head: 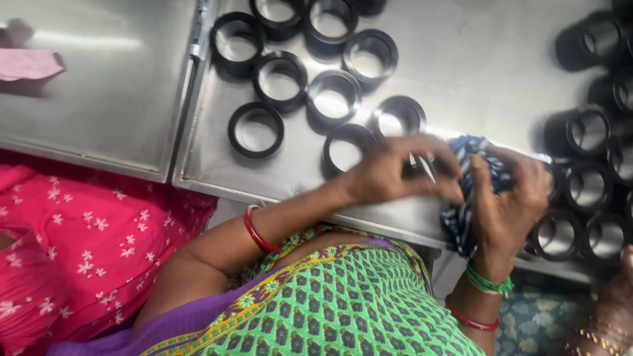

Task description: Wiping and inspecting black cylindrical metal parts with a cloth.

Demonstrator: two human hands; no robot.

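My left hand (395, 173), a red bangle on its wrist, reaches in from the lower left and pinches the edge of a blue and white patterned cloth (465, 217). My right hand (509, 201), with green and red bangles, is closed around the same bunched cloth above the front edge of a steel tray (217, 165). Whether a ring sits inside the cloth is hidden. Several black rings lie on the tray behind my hands, the nearest one (347, 146) just beyond my left knuckles.
More black rings (583, 132) crowd the tray's right side, some stacked. A second steel tray (99, 99) adjoins on the left, with a pink object (30, 64) on it. A person in pink flowered clothing (79, 224) sits at left. Another person's bangled hand (610, 316) shows at bottom right.
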